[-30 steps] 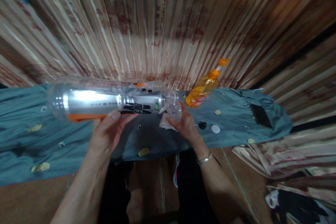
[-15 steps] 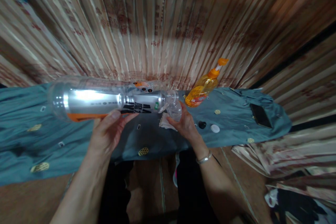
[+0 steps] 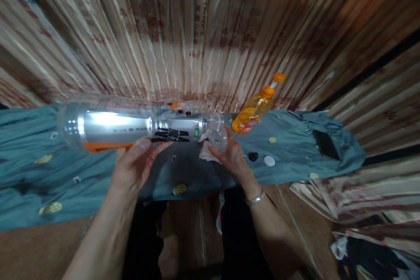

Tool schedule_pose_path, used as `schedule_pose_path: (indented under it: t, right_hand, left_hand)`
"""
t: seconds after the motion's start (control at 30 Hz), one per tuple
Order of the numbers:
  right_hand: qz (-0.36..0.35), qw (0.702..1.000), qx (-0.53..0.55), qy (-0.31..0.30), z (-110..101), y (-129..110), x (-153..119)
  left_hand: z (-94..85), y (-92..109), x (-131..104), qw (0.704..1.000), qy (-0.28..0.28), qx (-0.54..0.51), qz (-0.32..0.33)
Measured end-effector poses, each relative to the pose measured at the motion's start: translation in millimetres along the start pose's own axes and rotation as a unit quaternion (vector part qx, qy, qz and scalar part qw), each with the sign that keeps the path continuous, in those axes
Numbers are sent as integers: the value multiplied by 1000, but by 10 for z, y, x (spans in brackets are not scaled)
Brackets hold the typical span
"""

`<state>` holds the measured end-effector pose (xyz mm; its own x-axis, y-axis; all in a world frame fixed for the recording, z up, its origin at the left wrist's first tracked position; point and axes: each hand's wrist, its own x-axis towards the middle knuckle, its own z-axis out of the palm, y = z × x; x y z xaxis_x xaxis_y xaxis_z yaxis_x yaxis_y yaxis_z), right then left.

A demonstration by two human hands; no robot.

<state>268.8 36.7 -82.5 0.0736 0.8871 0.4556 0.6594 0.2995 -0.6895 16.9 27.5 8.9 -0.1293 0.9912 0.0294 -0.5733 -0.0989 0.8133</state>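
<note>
Both hands are occupied. The left hand is part open, curved under the large clear bottle, its thumb along the near side and its fingers supporting from below. The right hand is part closed, thumb and fingers about a small clear plastic piece at the neck end.

The bottle lies on its side in the grip, above the cloth-covered bench, neck toward the right hand. It carries a silver label with black lettering and an orange band. Whether the clear piece is joined to the neck or only meets it cannot be determined.

Step in hand, as judged: holding the piece to the bottle's mouth. The next move appears to call for level support from the left hand and a light, exact pinch from the right, since thin plastic may give under pressure.

Also noted: a pale cloth below the clear piece; a black cap just beside a white cap; an upright pump bottle holding orange liquid; a dark phone toward the right end.
</note>
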Motion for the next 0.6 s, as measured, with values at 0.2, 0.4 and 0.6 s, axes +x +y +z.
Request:
schedule_pose_path:
  t: [0.2,0.4,0.6]
  right_hand:
    - [0,1000,-4,0,4,4,4]
    - [14,1000,0,-4,-1,-23,10]
    - [34,999,14,-15,-27,-58,18]
  left_hand:
    - [-25,-3,6,1000,11,12,-1]
    - [-91,0,23,999,20,8,-46]
    - [-141,-19,35,999,21,-12,-46]
